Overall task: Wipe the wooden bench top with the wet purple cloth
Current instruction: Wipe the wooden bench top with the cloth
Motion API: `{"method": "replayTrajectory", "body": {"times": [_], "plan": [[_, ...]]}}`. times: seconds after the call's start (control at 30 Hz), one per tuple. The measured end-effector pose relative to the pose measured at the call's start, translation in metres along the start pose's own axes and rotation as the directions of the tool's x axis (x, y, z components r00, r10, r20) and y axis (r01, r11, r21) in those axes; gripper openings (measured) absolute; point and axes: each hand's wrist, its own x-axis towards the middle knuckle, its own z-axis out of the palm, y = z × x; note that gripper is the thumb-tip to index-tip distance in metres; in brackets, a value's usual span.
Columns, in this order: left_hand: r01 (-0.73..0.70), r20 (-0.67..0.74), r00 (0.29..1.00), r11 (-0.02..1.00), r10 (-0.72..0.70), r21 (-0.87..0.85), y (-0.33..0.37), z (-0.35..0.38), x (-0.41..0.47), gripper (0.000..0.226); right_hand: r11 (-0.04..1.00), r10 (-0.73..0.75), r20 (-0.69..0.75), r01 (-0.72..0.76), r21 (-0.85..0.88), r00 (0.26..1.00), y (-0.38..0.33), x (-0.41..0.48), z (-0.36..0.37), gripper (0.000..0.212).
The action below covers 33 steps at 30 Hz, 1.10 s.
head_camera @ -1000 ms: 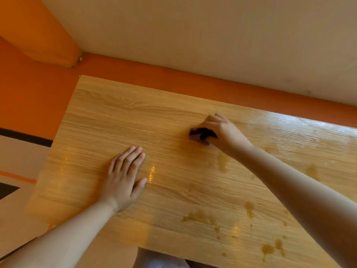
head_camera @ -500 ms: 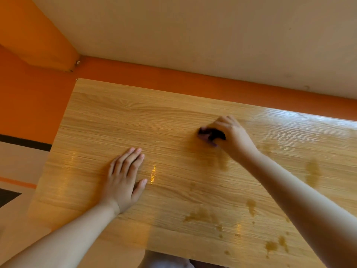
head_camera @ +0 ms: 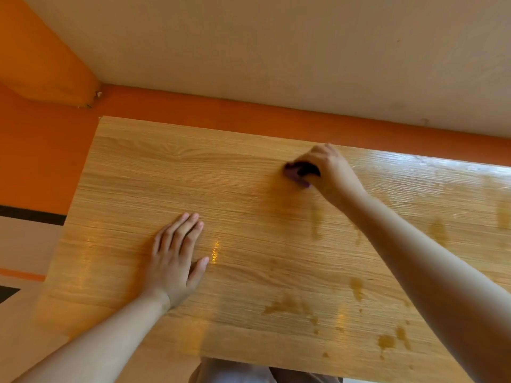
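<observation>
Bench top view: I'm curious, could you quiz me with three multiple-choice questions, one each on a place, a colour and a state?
1. Where is the left hand? A. flat on the bench top B. raised in the air C. under the bench
2. What colour is the cloth? A. green B. purple C. white
3. What is the right hand doing? A. lying flat B. its grip curls round the cloth C. clenched on nothing
Answers: 1A, it lies palm-down on the wood; 2B, a purple edge shows beside the right hand; 3B, it curls over the cloth.
</observation>
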Motion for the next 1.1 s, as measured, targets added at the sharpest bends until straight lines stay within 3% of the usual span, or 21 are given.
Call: {"method": "replayTrajectory", "body": {"times": [0.1, 0.23, 0.47, 0.83, 0.97, 1.1], "plan": [[0.002, -0.004, 1.000, 1.000, -0.002, 0.003, 0.000, 0.000, 0.000, 0.065, 0.989, 0.144, -0.117, -0.147, -0.017, 0.983, 0.014, 0.046, -0.007, 0.028], [-0.001, -0.010, 1.000, 1.000, 0.001, 0.005, 0.000, 0.000, -0.001, 0.063, 0.975, 0.224, -0.139, -0.224, 0.015, 0.965, 0.016, 0.049, -0.004, 0.028], [-0.011, -0.034, 0.999, 1.000, 0.010, -0.017, 0.000, 0.000, -0.001, 0.062, 0.969, 0.229, -0.056, -0.221, 0.113, 0.972, -0.021, -0.056, 0.008, 0.028], [-0.023, -0.092, 0.996, 0.999, 0.020, -0.041, -0.002, 0.004, -0.001, 0.062, 0.944, 0.187, 0.141, -0.218, 0.248, 0.972, -0.138, -0.236, 0.070, 0.030], [-0.024, -0.096, 0.995, 0.999, 0.020, -0.040, -0.003, 0.005, 0.000, 0.062, 0.965, 0.151, 0.112, -0.171, 0.199, 0.982, -0.134, -0.222, 0.066, 0.030], [-0.021, -0.095, 0.995, 0.999, 0.018, -0.030, -0.004, 0.006, -0.001, 0.063, 0.965, 0.235, -0.036, -0.229, 0.127, 0.971, -0.110, -0.163, 0.054, 0.024]]}}
